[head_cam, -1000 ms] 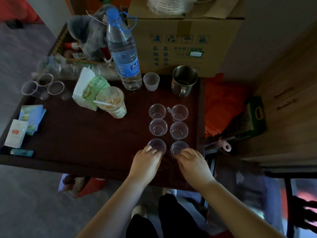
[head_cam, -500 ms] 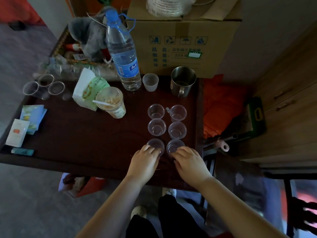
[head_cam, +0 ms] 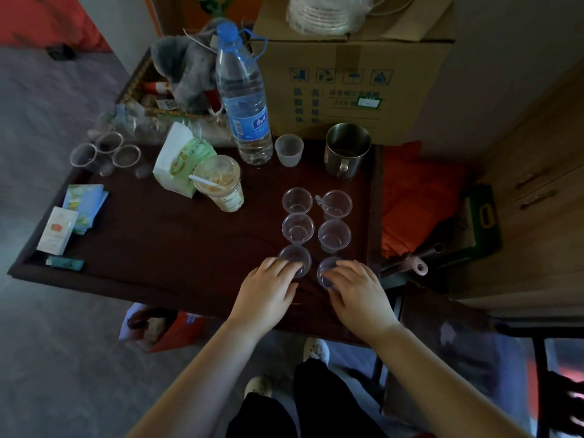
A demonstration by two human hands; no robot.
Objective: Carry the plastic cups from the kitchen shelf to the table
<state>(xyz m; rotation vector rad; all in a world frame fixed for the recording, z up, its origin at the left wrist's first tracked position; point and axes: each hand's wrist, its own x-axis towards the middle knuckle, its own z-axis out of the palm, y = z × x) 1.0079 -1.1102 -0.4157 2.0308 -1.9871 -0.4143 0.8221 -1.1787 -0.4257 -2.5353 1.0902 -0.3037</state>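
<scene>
Left hand (head_cam: 268, 287): my fingers curl around the near-left cup (head_cam: 295, 260), touching its wall; clamped on it or only resting, I cannot tell.
Right hand (head_cam: 358, 287): my fingers wrap the near-right cup (head_cam: 327, 270) from its right side, with the same doubt about how firm the hold is.
Cups: six clear plastic cups stand upright in two columns on the table (head_cam: 158, 248). The two I touch are the nearest pair. Just beyond my fingertips stand the middle pair (head_cam: 298, 228), and beyond those the far pair (head_cam: 336, 203).
Step, as I judge it: setting down or straightening the last pair so the rows line up.
Doing it well: these cups look thin and light, so I press gently, keep each base flat on the cloth, and let go straight upward so my fingertips do not drag a rim.
Risk: the middle pair sits very close ahead of my fingers; a nudge forward could topple them.
Ahead of my right hand: a steel mug (head_cam: 347, 150), well clear.
Ahead of my left hand: a lidded drink (head_cam: 219, 181) and a water bottle (head_cam: 243, 99), also clear.
Far left of my grip: three more clear cups (head_cam: 107, 153) at the table's edge.
</scene>
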